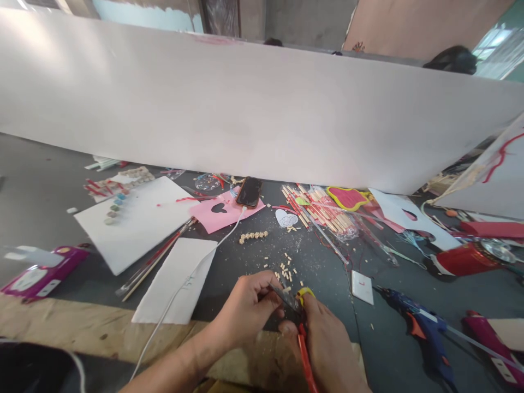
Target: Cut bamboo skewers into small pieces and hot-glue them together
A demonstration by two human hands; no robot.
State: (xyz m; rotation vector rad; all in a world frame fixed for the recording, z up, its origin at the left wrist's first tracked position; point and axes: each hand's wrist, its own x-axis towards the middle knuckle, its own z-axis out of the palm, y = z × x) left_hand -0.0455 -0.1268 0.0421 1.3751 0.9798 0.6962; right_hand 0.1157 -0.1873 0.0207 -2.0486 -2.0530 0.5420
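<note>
My right hand point(331, 344) is wrapped round a pair of pliers point(304, 355) with dark metal jaws and red-and-yellow handles. Close against the jaws, my left hand point(249, 305) is closed in a pinch; whatever its fingers hold is hidden. Just beyond both hands lie several short cut pieces of wooden stick point(285, 271), with fine crumbs around them. Farther out is a small row of such pieces joined together point(254, 236). Bundles of wooden sticks with red wrapping point(319, 210) rest behind, partly in clear plastic.
A phone point(249, 192) on a white cable lies on pink paper point(213, 210). White sheets point(139, 218) and paintbrushes point(158, 256) are at left. To the right are a blue glue gun point(421, 322), a white tile point(362, 287) and a red can point(466, 258). A white board point(245, 109) stands across the back.
</note>
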